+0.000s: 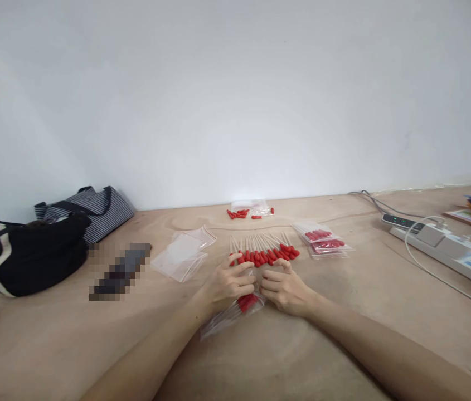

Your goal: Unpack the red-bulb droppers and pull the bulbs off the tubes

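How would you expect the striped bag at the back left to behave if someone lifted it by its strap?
The striped bag looks like soft cloth, so it would probably sag and change shape. Its strap already bends loosely, so it seems floppy. Its contents are hidden, so I cannot judge its weight.

A plain, pale grey-white wall [235, 100], brightest just above the table's far edge, rises behind a light brown wooden table [385, 323] with faint swirling grain.

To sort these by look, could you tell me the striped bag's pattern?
Striped bag: dark and light stripes, head view.
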Tool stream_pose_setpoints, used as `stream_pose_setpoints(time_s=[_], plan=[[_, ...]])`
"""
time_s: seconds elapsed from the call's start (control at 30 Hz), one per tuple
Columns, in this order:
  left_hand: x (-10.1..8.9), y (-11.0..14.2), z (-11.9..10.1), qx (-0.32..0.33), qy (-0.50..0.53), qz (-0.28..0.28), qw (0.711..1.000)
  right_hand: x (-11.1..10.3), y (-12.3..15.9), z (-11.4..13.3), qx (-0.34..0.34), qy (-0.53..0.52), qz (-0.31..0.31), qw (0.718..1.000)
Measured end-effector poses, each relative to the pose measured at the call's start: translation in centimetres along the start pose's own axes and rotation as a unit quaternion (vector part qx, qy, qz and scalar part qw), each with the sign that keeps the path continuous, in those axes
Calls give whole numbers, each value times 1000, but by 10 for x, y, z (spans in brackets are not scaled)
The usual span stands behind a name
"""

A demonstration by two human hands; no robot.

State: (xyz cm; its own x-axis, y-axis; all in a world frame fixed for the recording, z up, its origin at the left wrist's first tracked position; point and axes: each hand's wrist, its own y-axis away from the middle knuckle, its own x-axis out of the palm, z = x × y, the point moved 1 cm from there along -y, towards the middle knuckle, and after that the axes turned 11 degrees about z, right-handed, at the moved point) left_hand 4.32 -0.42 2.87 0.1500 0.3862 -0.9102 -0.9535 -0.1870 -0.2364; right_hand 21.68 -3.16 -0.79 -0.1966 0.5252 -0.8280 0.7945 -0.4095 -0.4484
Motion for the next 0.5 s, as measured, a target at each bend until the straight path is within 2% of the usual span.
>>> stream_pose_setpoints(time_s=[0.13,0.27,0.4,0.5], plan=[[-5,6,0,-86,61,24,994,-6,2,-4,41,-48,2,998],[-10,23,-15,-180,196,99,959,-20,4,-7,70,-186,67,978],[-14,37,-30,-185,283,177,924,-26,3,-6,76,-290,101,949],[-13,36,-28,-183,317,195,910,-21,1,-3,116,-304,95,941]])
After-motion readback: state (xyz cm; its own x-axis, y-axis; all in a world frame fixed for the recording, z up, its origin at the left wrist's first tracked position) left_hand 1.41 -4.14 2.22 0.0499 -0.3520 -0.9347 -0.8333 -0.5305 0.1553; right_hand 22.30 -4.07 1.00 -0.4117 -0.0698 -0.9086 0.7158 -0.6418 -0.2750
